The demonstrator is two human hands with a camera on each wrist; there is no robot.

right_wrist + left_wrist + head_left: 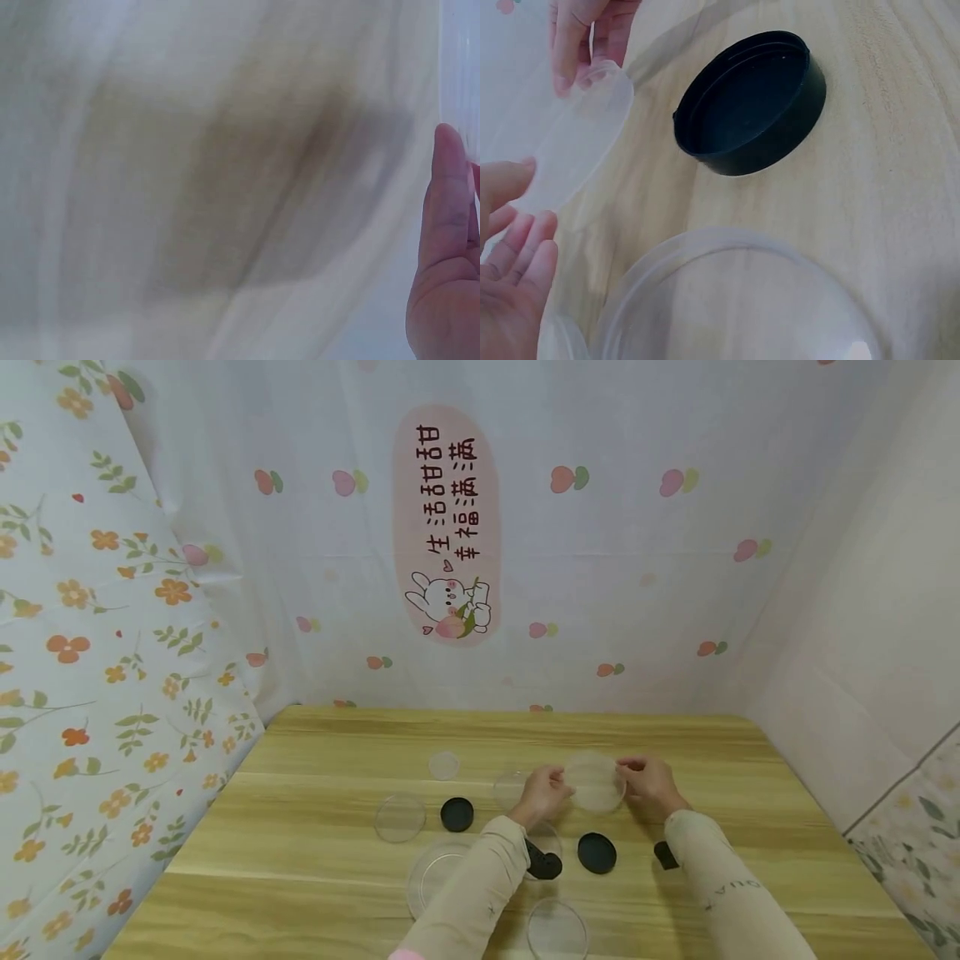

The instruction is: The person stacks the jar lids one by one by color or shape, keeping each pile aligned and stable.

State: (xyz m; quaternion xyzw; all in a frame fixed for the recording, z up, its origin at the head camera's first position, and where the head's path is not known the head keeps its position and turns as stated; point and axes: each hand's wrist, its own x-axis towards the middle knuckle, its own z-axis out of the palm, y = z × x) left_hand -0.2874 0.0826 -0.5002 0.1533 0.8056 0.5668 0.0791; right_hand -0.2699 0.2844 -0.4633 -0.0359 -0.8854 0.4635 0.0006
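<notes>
Between both hands, above the far right part of the table, is a translucent round lid. My left hand pinches its left edge, while my right hand pinches the opposite edge. The left wrist view shows the lid tilted, with the left thumb on one face and fingers on the other. A black round lid, hollow side up, lies just nearer than the hands. In the right wrist view only a strip of the translucent lid shows beside the right hand.
Several clear round lids lie about the wooden table, among them a large one partly under the left sleeve and one at the front. Another black lid lies left of the left hand. Patterned cloth hangs behind.
</notes>
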